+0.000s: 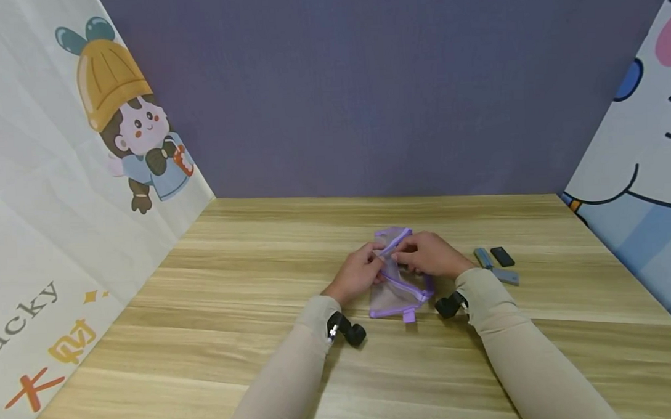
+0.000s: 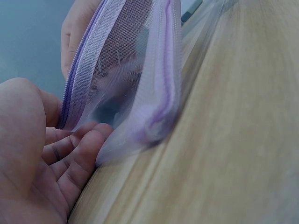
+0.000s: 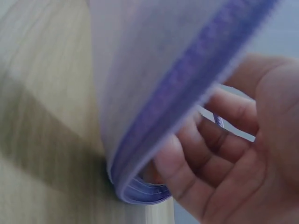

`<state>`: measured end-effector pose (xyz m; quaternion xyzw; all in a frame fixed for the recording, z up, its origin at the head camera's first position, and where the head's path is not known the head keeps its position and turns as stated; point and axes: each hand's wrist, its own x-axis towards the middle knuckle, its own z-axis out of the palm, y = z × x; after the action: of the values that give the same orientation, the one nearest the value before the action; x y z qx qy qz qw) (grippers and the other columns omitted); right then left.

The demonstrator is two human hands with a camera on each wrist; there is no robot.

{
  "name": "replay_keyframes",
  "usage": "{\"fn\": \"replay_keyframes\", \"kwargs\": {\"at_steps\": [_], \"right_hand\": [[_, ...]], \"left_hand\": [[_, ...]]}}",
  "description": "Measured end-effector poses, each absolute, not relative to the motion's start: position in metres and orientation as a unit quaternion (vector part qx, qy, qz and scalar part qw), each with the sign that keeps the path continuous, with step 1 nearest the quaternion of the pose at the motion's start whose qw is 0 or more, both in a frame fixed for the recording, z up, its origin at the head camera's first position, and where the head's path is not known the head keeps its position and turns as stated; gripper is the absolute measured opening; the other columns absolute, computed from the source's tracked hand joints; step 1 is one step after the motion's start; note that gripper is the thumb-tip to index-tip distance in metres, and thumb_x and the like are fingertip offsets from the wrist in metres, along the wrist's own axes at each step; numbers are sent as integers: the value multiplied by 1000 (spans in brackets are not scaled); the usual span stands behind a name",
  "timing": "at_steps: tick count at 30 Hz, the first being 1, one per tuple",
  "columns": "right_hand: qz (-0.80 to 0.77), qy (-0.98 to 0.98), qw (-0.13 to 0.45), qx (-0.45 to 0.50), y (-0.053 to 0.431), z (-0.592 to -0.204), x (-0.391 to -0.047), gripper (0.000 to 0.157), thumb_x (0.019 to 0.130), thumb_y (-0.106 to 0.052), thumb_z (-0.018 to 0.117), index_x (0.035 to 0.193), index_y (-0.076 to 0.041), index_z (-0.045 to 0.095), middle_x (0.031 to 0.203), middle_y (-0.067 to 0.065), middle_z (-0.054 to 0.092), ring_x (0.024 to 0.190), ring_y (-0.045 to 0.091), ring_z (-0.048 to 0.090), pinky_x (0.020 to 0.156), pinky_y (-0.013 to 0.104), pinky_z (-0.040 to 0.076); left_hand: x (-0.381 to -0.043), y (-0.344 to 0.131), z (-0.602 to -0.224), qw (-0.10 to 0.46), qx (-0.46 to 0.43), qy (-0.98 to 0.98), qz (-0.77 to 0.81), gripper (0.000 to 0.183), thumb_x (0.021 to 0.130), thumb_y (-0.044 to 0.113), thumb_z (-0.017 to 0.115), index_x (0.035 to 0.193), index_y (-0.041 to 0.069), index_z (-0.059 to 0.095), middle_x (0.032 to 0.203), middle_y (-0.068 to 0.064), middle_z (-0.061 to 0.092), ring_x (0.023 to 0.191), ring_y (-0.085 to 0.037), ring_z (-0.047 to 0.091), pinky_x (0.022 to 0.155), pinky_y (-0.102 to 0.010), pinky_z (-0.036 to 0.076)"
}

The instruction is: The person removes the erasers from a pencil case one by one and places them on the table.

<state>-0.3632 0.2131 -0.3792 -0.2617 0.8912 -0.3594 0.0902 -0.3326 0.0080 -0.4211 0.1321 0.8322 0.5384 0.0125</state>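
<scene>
A purple-trimmed mesh zipper pouch (image 1: 380,300) lies on the table between the hands with its zipper undone. Its mouth gapes, and the two toothed edges stand apart in the left wrist view. My left hand (image 1: 360,273) pinches one zipper edge (image 2: 77,88) at the pouch's left side, its other fingers curled below against the mesh. At the far right of the mouth, my right hand (image 1: 431,255) grips the edge with bent fingers. In the right wrist view, the zipper band (image 3: 187,98) crosses in front of the fingers and hides their tips.
Right of the right hand, a small black block (image 1: 502,256), a blue-grey stick-like piece (image 1: 483,258) and a grey-blue flat piece (image 1: 506,276) lie close together on the wooden table (image 1: 206,312). A dark panel (image 1: 365,97) rises at the back, with printed sheets along both sides.
</scene>
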Motion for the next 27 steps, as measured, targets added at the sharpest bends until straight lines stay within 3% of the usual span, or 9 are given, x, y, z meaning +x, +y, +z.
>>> {"fn": "replay_keyframes", "kwargs": {"at_steps": [9, 27], "right_hand": [[-378, 885, 65, -265, 216, -382, -367, 11, 95, -19, 70, 96, -8, 69, 78, 9, 65, 62, 18, 59, 55, 34, 51], [-388, 880, 58, -268, 220, -384, -366, 13, 99, -15, 63, 104, -5, 69, 85, 8, 68, 68, 22, 62, 58, 37, 53]], "left_hand": [[-333, 8, -420, 13, 129, 829, 544, 36, 99, 15, 55, 135, 9, 59, 81, -4, 64, 66, -14, 65, 61, -28, 55], [-332, 10, -420, 9, 132, 830, 543, 36, 100, 14, 55, 135, 8, 59, 82, -4, 64, 66, -13, 64, 62, -28, 55]]}}
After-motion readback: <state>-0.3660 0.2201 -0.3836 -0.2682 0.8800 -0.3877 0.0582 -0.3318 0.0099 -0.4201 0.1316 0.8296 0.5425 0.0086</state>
